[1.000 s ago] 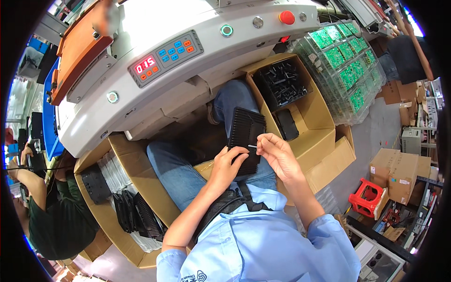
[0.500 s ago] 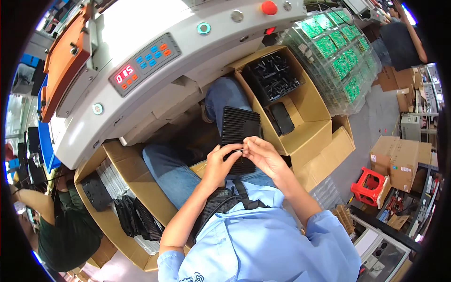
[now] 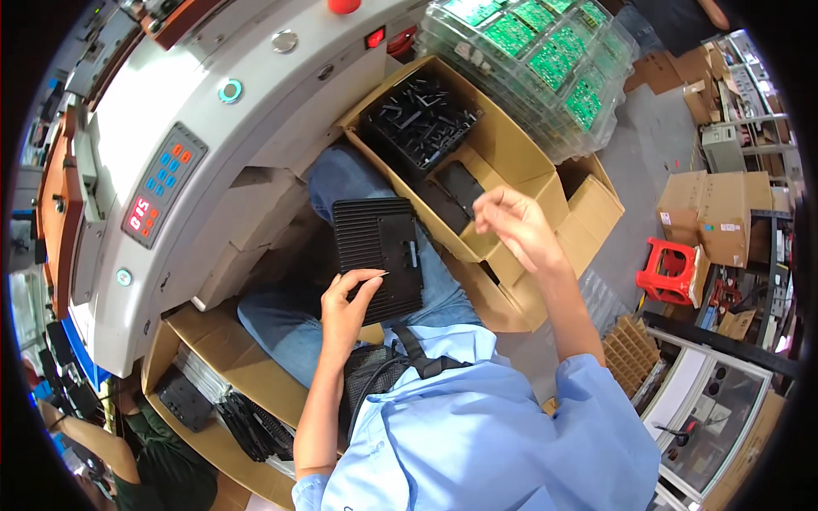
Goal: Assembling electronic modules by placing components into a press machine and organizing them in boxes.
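Note:
A black finned metal housing rests across my thighs, with a small light strip on its right part. My left hand is at its lower left, thumb and forefinger pinched together over the fins. Something tiny and pale shows at those fingertips, too small to name. Raised to the right of the housing, my right hand is over the near side of a cardboard box, fingers curled with the tips together. What it holds, if anything, I cannot make out. In that box are a black bin of small black parts and flat black pieces.
A grey machine with a button panel curves along the left front. Clear trays of green circuit boards stand beyond the box. Another open carton with black parts is at my left, near a co-worker's arm. A red stool stands right.
My hands, together over the housing before, are now apart: the right has lifted away toward the box, the left stays at the housing. The whole view has shifted, and more of the housing shows.

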`<state>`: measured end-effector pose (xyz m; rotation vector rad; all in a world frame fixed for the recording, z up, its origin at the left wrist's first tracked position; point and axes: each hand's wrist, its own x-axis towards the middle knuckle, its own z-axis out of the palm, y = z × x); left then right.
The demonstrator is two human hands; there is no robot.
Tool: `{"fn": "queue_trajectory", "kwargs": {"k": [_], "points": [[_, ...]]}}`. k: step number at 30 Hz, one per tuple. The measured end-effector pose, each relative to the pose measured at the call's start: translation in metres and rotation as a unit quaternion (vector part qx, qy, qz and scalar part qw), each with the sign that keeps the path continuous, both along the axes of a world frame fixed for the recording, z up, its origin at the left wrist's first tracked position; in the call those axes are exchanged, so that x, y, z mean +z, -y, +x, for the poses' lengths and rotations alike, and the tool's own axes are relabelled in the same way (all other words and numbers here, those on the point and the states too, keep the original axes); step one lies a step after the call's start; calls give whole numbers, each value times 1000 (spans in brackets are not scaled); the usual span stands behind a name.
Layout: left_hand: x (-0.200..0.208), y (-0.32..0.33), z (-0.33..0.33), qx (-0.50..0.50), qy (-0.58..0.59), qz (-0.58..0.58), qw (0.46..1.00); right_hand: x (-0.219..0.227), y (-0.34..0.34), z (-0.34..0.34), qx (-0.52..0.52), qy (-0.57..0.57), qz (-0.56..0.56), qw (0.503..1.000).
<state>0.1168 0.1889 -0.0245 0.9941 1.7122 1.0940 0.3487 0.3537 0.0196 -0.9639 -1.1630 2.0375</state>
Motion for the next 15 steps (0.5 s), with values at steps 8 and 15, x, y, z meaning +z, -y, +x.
{"fn": "queue_trajectory", "kwargs": {"k": [8,15], "points": [[28,20,-31,77,-27,-21,996,-47,81,92,206,131,-100,965],[36,43,-59,169,49,2,984,-221,181,182,94,393,-112,908]]}}
